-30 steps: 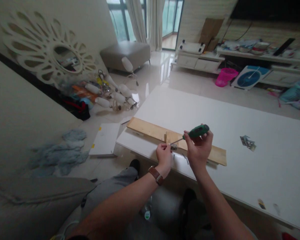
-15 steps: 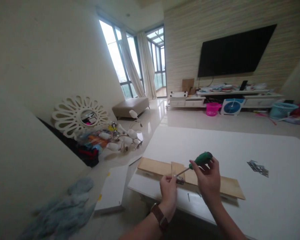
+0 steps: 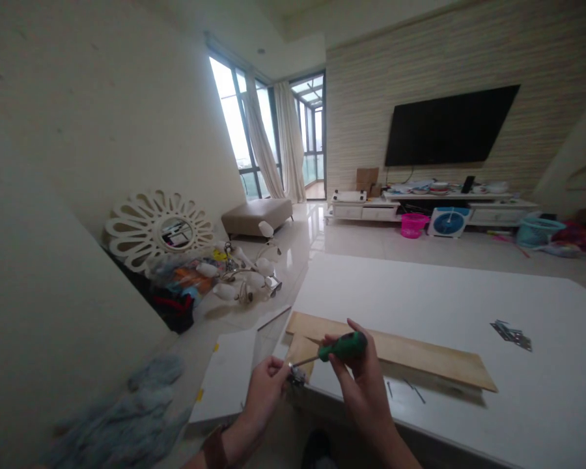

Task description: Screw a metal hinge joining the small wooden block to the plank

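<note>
My right hand [image 3: 361,378] is wrapped around the green handle of a screwdriver [image 3: 344,347]. Its shaft points left and its tip meets a small metal hinge [image 3: 297,375] at the edge of a short wooden piece [image 3: 300,352]. My left hand [image 3: 266,391] pinches at the hinge, close to the screwdriver tip; any screw there is too small to make out. Behind the hands, a long wooden board [image 3: 420,348] lies across the white tabletop [image 3: 371,280], the short piece touching or overlapping its left end. Several screws [image 3: 415,391] lie in front of the board.
More metal hinges [image 3: 512,335] lie on the tabletop at right. On the floor to the left are a white panel [image 3: 224,378], a grey-blue cloth [image 3: 127,417] and a lamp with white shades [image 3: 247,277]. A sunburst mirror [image 3: 141,231] leans on the wall.
Both hands have moved left and toward me, carrying the screwdriver and the short wooden piece with its hinge from the board's middle to its left end. The view has shifted slightly.
</note>
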Tool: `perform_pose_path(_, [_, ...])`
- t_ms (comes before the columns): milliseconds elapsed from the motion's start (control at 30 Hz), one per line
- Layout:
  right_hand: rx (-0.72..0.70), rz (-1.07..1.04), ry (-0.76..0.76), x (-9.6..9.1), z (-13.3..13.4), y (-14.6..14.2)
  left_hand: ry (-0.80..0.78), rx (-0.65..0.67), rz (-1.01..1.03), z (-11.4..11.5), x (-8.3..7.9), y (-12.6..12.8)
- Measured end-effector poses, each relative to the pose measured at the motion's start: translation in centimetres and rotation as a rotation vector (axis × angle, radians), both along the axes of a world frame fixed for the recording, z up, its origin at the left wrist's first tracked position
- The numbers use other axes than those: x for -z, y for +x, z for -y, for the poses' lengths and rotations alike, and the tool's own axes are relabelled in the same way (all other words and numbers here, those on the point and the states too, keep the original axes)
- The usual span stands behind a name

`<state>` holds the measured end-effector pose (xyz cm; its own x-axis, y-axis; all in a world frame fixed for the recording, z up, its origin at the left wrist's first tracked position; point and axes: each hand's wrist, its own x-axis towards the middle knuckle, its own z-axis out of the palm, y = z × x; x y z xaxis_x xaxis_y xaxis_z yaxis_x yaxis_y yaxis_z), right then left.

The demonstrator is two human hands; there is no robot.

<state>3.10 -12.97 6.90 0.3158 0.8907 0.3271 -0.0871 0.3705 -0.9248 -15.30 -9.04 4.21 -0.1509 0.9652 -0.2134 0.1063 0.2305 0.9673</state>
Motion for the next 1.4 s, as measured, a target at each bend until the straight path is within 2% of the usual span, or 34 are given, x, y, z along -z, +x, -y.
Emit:
perform_pose_path(167, [-0.047, 0.052, 0.002, -0.3, -0.9, -3.8, -0.121, -0.018, -0.042, -0.6, 0.2, -4.2])
perform_pose_path(267, [-0.1, 0.045, 0.019, -1.3, -2.7, -5.5, -0.148, -0.028, -0.009, -0.6, -0.1, -6.0])
perform_pose_path(367, [-0.206, 0.062, -0.021, -2.6, -4.7, -6.8, -0.215, -0.122, 0.091, -0.7, -0.8, -7.1])
perform_pose_path(467, [-0.231, 0.088, -0.072, -4.3, -5.2, -7.4, -0.312, -0.15, 0.168, -0.3, -1.7, -7.5])
perform_pose_path(567, [-0.217, 0.169, -0.16, -6.2, -4.4, -7.3, -0.405, -0.136, 0.242, 0.2, -2.6, -7.2])
perform_pose_path(667, [-0.186, 0.265, -0.199, -7.6, -3.1, -6.7, -0.393, -0.126, 0.244, 0.5, -3.1, -6.4])
perform_pose_path(733, [-0.118, 0.312, -0.222, -8.1, -1.9, -5.9, -0.351, -0.098, 0.222, 0.7, -3.1, -5.7])
perform_pose_path(833, [0.011, 0.343, -0.244, -7.7, 0.5, -4.8, -0.302, -0.016, 0.181, 1.4, -2.6, -4.9])
perform_pose_path(1000, [0.248, 0.404, -0.253, -5.7, 4.9, -3.3, -0.216, 0.097, 0.139, 2.9, -1.4, -3.6])
perform_pose_path(1100, [0.313, 0.447, -0.223, -4.6, 6.6, -2.3, -0.173, 0.163, 0.143, 3.5, -0.7, -2.4])
perform_pose_path(1233, [0.335, 0.428, -0.189, -3.6, 7.4, -0.4, -0.134, 0.199, 0.128, 3.9, 0.2, 0.0])
perform_pose_path(1400, [0.427, 0.344, -0.143, -3.1, 6.5, 1.1, -0.16, 0.198, 0.215, 3.0, 1.0, 2.6])
